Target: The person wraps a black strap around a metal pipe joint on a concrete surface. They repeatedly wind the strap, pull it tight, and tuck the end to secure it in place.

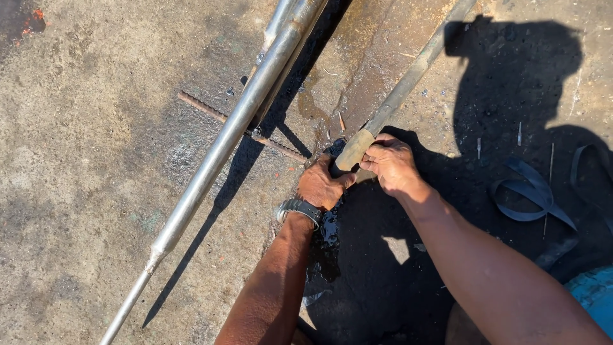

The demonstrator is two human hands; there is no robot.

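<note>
Stained concrete floor (96, 128), hard sunlight

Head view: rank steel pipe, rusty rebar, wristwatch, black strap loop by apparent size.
1. steel pipe, longest by far
2. rusty rebar, partly hidden behind the pipe
3. black strap loop, close to the rebar, unsure
4. wristwatch, smallest

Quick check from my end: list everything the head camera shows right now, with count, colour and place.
Metal pipe: one, silver-grey, running diagonally across the left half.
Rebar rod: one, rusty brown, lying under the pipe.
Tan rod: one, dusty tan, slanting from top right down to the hands.
Rubber strips: a few, dark, at right in shadow.
Concrete floor: grey, stained; a wet black patch below the hands.
Wristwatch: one, dark, left wrist.
Left hand: at the rod's end.
Right hand: gripping the rod's end.
</note>
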